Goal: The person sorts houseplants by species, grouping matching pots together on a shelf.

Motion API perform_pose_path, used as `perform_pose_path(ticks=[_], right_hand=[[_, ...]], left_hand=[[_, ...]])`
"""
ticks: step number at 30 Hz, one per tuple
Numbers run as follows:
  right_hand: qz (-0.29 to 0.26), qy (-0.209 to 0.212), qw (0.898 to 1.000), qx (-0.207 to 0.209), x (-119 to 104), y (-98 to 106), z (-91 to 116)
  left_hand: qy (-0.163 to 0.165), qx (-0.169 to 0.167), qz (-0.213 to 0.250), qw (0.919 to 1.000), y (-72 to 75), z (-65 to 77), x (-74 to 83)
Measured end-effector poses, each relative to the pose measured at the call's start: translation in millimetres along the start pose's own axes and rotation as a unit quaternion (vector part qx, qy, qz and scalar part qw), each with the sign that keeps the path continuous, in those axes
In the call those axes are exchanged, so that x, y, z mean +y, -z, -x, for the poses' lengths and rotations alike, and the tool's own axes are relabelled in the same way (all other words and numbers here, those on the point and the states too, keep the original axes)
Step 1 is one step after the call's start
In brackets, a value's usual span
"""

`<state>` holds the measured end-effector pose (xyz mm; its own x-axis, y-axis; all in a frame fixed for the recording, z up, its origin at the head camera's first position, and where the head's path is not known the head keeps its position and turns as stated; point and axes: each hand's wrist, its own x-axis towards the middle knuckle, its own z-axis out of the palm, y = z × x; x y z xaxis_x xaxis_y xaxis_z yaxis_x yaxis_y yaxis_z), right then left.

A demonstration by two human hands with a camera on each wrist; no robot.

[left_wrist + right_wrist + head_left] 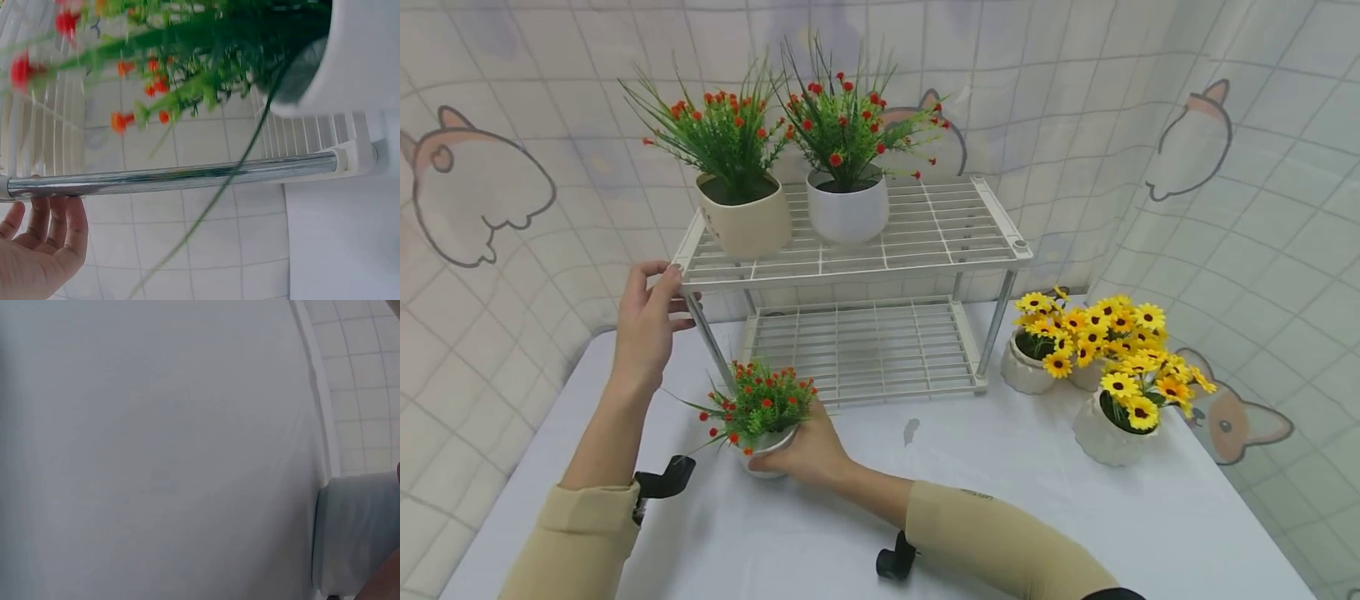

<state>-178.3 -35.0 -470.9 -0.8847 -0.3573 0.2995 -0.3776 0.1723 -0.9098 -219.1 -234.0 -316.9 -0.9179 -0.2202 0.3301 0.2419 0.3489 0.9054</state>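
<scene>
My left hand (651,321) holds the front left corner of a white two-tier wire rack (925,265), thumb at the corner and fingers behind its metal post (175,179). With my right hand (814,446) I grip a small white pot (353,534) of red flowers and green leaves (763,400), in front of the rack's lower left corner. That pot also looms large in the left wrist view. On the top tier stand a cream pot (745,221) and a white pot (848,208), both with red flowers and long grass blades.
Several white pots with yellow flowers (1116,433) stand on the white table (1000,508), right of the rack. The lower wire tier (857,350) sits low, close over the tabletop. A tile-patterned curtain (1075,108) with cartoon animals hangs behind and at the sides.
</scene>
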Motion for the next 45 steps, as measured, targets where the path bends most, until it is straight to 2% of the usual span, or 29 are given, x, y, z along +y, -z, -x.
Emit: perform_pose_path(ticks=[7,19,27,38,45], right_hand=[[-0.026,0.014,1.000,0.000,3,16,6],[0.017,-0.014,1.000,-0.022,5,45,19],[-0.016,-0.050,0.998,-0.027,4,58,31],[-0.029,-0.075,0.997,-0.008,-30,90,44],[-0.029,-0.058,0.998,0.010,-50,116,49]], left_hand=[[-0.003,0.005,-0.007,1.0000,-0.3,0.9,-1.9],[-0.006,0.009,-0.009,0.9999,-3.1,1.8,-2.7],[-0.004,0.008,-0.009,0.9999,-2.2,2.3,-2.9],[-0.002,0.001,-0.007,1.0000,-1.7,2.1,-3.4],[-0.001,0.001,-0.002,1.0000,-1.5,1.2,-2.9]])
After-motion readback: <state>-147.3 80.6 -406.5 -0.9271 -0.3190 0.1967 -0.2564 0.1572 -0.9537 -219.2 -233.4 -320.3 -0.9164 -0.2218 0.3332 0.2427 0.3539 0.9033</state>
